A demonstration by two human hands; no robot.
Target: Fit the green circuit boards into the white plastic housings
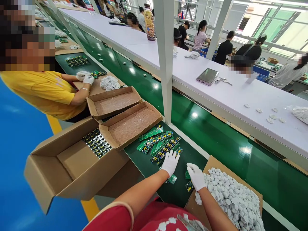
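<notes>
My left hand [170, 163], in a white glove, reaches over a pile of green circuit board strips [166, 150]. Its fingers are stretched out and slightly apart, with the tips touching the near end of a strip with yellow and black parts. To its right is my right hand [196, 177], also gloved, with fingers curled together; whether anything sits in them is hidden. Beside and beneath that hand lie small board pieces [189, 186]. Another small green board [172, 179] rests under my left wrist. A heap of small white plastic pieces [231, 195] lies right of my right forearm.
The white pieces lie on a cardboard sheet [211, 160]. Two shallow cardboard trays [154, 110] and a large carton [72, 189] holding boards stand left. A white post [166, 64] rises beyond the green conveyor belt [192, 118]. A co-worker in yellow [45, 93] handles boards.
</notes>
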